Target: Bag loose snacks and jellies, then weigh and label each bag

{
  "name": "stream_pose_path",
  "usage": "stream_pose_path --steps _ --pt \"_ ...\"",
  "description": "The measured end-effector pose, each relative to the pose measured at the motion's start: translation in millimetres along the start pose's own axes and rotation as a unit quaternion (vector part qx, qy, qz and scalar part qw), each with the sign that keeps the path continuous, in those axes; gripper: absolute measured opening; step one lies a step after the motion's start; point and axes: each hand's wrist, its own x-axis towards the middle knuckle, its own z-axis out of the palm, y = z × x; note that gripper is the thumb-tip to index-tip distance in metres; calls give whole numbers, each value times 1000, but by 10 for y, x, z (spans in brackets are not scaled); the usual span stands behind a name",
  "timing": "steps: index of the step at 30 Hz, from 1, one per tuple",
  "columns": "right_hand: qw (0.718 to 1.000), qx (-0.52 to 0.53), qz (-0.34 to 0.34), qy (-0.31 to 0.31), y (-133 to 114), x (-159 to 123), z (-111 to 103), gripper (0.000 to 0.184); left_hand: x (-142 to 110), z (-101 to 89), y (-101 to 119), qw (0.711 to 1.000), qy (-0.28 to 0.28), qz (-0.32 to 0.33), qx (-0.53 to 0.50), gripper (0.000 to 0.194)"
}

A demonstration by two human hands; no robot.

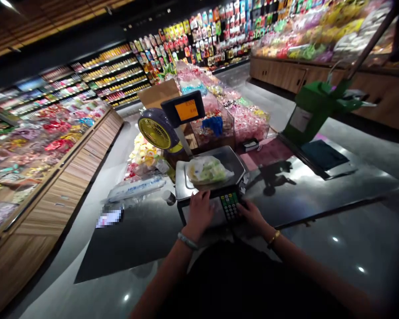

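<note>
A weighing scale (182,190) with a steel pan stands on the counter in front of me. On the pan lies a clear plastic bag (209,170) with pale green contents. My left hand (201,210) rests on the scale's front edge, fingers laid forward near the bag and nothing seen in them. At the right side of the green and white keypad (230,206) is my right hand (253,217), fingers stretched out toward the keys; its palm side is hidden. The scale's display (186,110) glows orange on a post behind the pan.
A round fan (155,129) stands left of the display. Left of the scale are a roll of plastic bags (136,188) and a small cylinder (168,197). A green device (304,113) and a dark pad (324,154) occupy the right side. Bins of wrapped goods (249,126) lie behind.
</note>
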Motion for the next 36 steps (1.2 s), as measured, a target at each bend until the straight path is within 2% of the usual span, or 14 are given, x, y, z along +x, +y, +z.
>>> stream_pose_path --steps 6,12,15,20,26,31,34,36 --pt "994 48 94 41 136 404 -264 31 27 25 144 1000 6 28 -9 51" --pt "986 87 131 57 21 777 -321 25 62 -15 310 999 -4 32 -9 50" --pt "982 102 154 44 -79 747 -367 23 70 -37 365 999 -11 33 -8 49" --pt "963 177 201 -31 -294 540 -371 40 84 -55 405 1000 -4 25 -9 48" --pt "932 266 228 -95 -625 465 -355 30 169 -32 478 999 -19 33 -17 47" --pt "927 317 187 -71 -853 370 -541 21 232 -39 526 998 13 35 -44 41" --pt "932 321 157 -54 -957 328 -551 27 278 -142 522 996 56 26 -62 32" --pt "943 302 128 -59 -1029 357 -509 35 338 -260 471 993 107 7 -51 32"
